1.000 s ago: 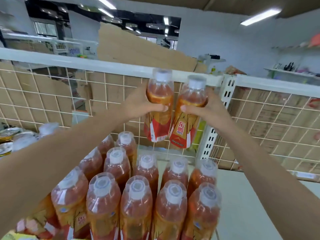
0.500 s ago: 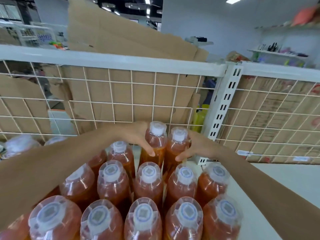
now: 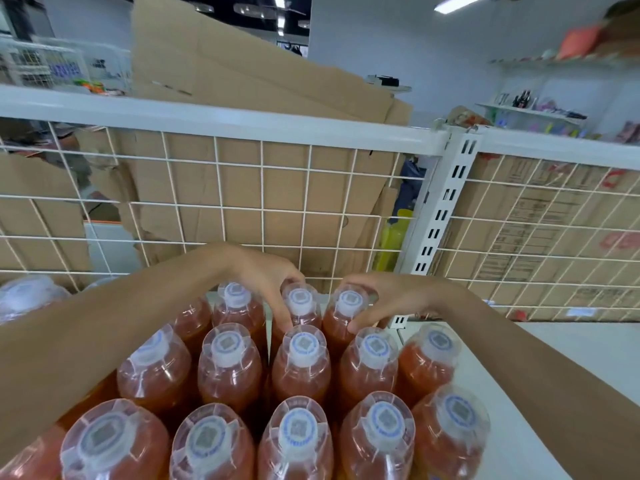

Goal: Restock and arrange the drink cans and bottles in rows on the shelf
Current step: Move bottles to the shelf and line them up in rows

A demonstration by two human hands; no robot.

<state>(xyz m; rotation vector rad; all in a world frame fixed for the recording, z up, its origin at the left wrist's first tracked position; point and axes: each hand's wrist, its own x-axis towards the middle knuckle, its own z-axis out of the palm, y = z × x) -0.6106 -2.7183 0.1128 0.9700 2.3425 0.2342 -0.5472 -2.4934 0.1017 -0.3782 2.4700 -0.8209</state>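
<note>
White wire-mesh back panel (image 3: 242, 188) sits under a white top rail (image 3: 207, 116) and meets a second panel at a white slotted upright (image 3: 446, 209). Flattened cardboard sheets (image 3: 242, 81) lean behind it. Printed cardboard cartons (image 3: 540, 216) stand behind the right-hand mesh. The pale wall (image 3: 398, 39) carries a stocked wall shelf (image 3: 530, 110). One fluorescent ceiling tube (image 3: 460, 1) is lit.

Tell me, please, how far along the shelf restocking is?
Done: rows of bottles stand upright on the shelf. In hand: the left hand grips one back-row bottle and the right hand grips its neighbour, both near the wire back. Left: release them, then probably fill the bare shelf to the right.
</note>
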